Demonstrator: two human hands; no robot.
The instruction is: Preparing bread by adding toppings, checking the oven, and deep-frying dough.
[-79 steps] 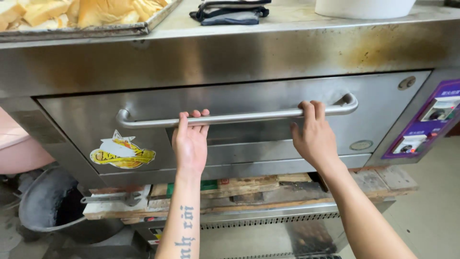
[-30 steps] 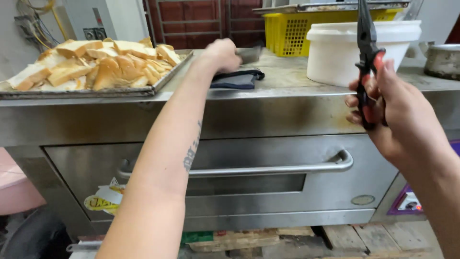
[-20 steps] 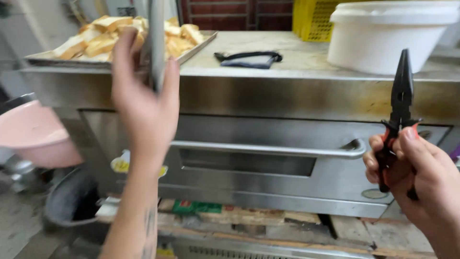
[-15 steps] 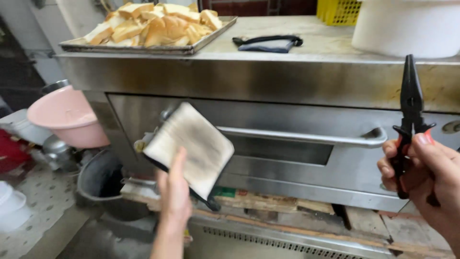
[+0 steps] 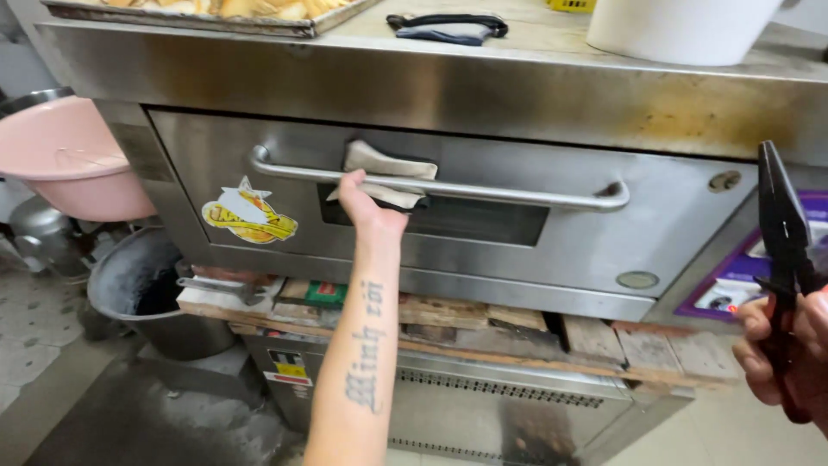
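My left hand point(image 5: 369, 204) presses a folded, soiled cloth pad point(image 5: 386, 172) around the long steel handle point(image 5: 517, 192) of the oven door point(image 5: 483, 224). The door is closed. My right hand point(image 5: 787, 358) is at the lower right edge, closed around the red grips of black pliers point(image 5: 780, 233) that point upward. The pliers are apart from the oven, in front of its control panel point(image 5: 746, 272).
On the oven top lie a tray of bread pieces point(image 5: 224, 10), a dark cloth point(image 5: 448, 28) and a white bucket point(image 5: 681, 30). A pink basin point(image 5: 73, 160) and a grey bucket point(image 5: 142, 289) stand at the left. Wooden planks point(image 5: 483, 315) lie under the oven.
My left hand took the cloth pad from the oven top, carried it down and set it on the door handle. My right hand with the pliers dropped toward the lower right.
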